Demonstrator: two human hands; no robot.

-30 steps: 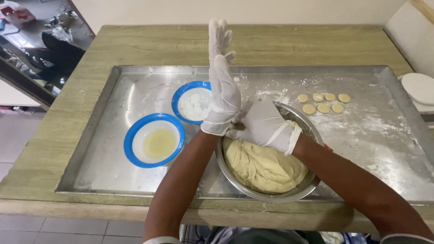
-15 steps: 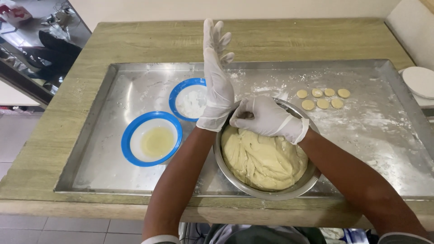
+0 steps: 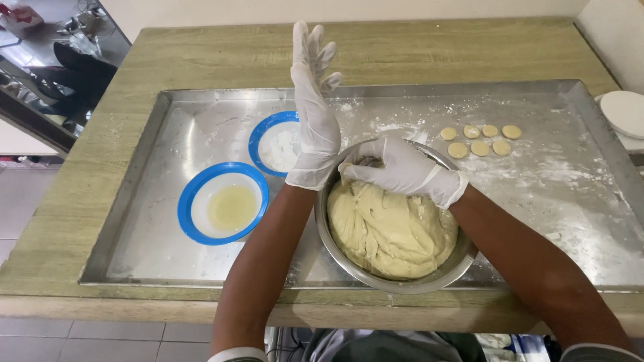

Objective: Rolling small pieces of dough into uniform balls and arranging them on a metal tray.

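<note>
Both hands wear white gloves. My left hand [image 3: 314, 110] is raised upright above the tray with its fingers spread, holding nothing. My right hand [image 3: 402, 171] reaches into a steel bowl [image 3: 402, 285] and pinches the pale yellow dough [image 3: 389, 231] at its far side. The bowl stands on a large floured metal tray [image 3: 557, 194]. Several small flat dough discs [image 3: 479, 139] lie in two rows on the tray beyond the bowl, to the right.
A blue-rimmed bowl of yellowish liquid [image 3: 225, 204] and a blue-rimmed bowl of white flour [image 3: 276, 144] sit left of the steel bowl. The tray rests on a wooden counter [image 3: 436, 53]. A white round plate [image 3: 624, 110] lies off the tray's right edge.
My right hand has dropped from beside the left glove's cuff down into the bowl onto the dough. The left hand stays raised and open.
</note>
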